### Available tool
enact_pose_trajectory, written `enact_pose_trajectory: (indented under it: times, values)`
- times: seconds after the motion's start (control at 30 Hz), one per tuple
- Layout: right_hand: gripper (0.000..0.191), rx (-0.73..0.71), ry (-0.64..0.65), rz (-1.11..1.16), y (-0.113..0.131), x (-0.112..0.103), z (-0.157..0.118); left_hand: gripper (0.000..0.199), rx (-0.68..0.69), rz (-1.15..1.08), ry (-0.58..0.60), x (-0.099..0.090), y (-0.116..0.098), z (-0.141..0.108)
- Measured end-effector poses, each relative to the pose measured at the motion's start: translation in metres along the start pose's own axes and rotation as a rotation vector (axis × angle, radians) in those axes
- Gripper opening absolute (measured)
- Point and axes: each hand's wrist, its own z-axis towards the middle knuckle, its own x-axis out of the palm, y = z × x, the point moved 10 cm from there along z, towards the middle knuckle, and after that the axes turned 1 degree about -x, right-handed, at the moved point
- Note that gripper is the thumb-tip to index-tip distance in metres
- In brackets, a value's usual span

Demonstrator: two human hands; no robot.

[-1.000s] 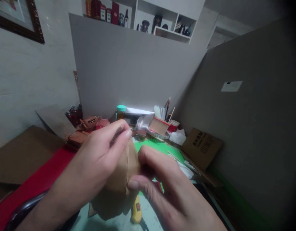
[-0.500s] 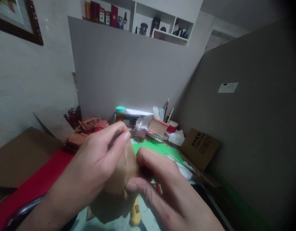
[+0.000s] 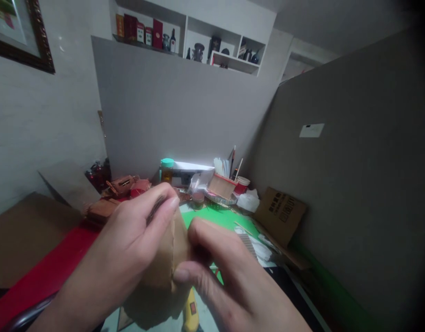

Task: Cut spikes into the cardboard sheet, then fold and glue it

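Note:
Between my hands is a folded piece of brown cardboard [image 3: 159,272] with a raised seam running down it and a ragged lower edge. My left hand [image 3: 136,240] grips its upper end, thumb against curled fingers. Lower on the right side, my right hand [image 3: 226,267] pinches the cardboard by the seam, its thumb pressing on the edge. The palm side of both hands is hidden. Below the cardboard, a yellow utility knife [image 3: 191,311] lies on the table, partly covered.
A green mat [image 3: 198,216] covers part of the table. Behind it are a teal-lidded jar [image 3: 167,170], a box of papers and brushes [image 3: 223,186] and a red-white cup [image 3: 242,184]. Brown leather-like pieces [image 3: 124,186] lie left; a printed cardboard flap [image 3: 280,214] leans right.
The view has shifted slightly, so the background sits lower and further left. Both hands keep the same hold on the cardboard.

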Motion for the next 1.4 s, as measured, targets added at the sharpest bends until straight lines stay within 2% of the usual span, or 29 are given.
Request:
enact_pose_trajectory:
  times: [0.17, 0.33, 0.7, 0.9, 1.4]
  values:
    - [0.019, -0.006, 0.036, 0.138, -0.0019, -0.0008, -0.0025, 0.034, 0.0, -0.002, 0.004, 0.0012, 0.0005, 0.0]
    - [0.025, 0.015, 0.054, 0.172, -0.0041, -0.0005, -0.0025, 0.036, -0.009, -0.004, 0.021, 0.0022, 0.0007, -0.0002]
    - [0.022, -0.012, 0.038, 0.151, -0.0011, -0.0011, -0.0023, 0.036, -0.017, -0.013, 0.018, 0.0024, 0.0019, 0.0013]
    - [0.013, 0.041, 0.056, 0.118, -0.0044, 0.0011, -0.0022, 0.035, -0.055, -0.043, 0.049, 0.0055, 0.0027, 0.0019]
    - [0.02, 0.054, 0.059, 0.15, -0.0029, 0.0007, -0.0048, 0.036, -0.044, -0.043, 0.052, 0.004, 0.0005, -0.0008]
